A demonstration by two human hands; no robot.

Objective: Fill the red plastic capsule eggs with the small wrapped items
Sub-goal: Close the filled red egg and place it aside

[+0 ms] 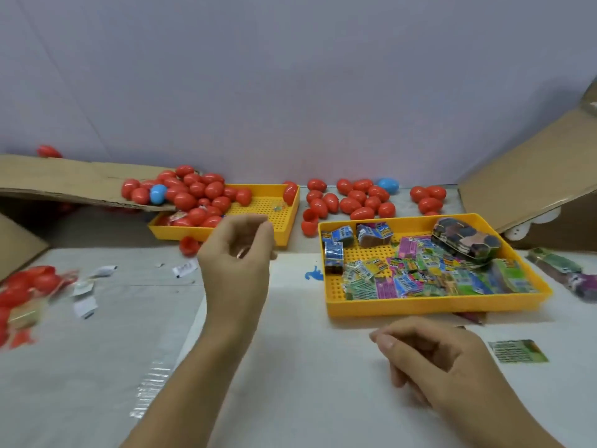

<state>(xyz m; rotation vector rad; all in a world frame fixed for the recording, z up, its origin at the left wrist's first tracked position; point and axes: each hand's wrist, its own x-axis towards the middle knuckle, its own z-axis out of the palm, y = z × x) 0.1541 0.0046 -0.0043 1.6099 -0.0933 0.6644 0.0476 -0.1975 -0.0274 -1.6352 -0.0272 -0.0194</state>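
1. The left hand (237,253) hung loosely curled and empty just in front of the egg tray (284,236); its heap of red eggs (193,195) lay up and to its left.
2. The right hand (433,360), also loosely curled and holding nothing, sat nearer the packet tray (429,303) of small wrapped packets (420,276).
3. Packet print was too blurred to read.

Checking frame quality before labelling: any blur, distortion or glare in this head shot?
Head view: strong motion blur on the red eggs at the left edge; trays and both hands fairly sharp. Wide-angle bend shows in the cardboard and table edges. Lighting soft and even, shadows faint. Slight glare on the tape strip on the table.
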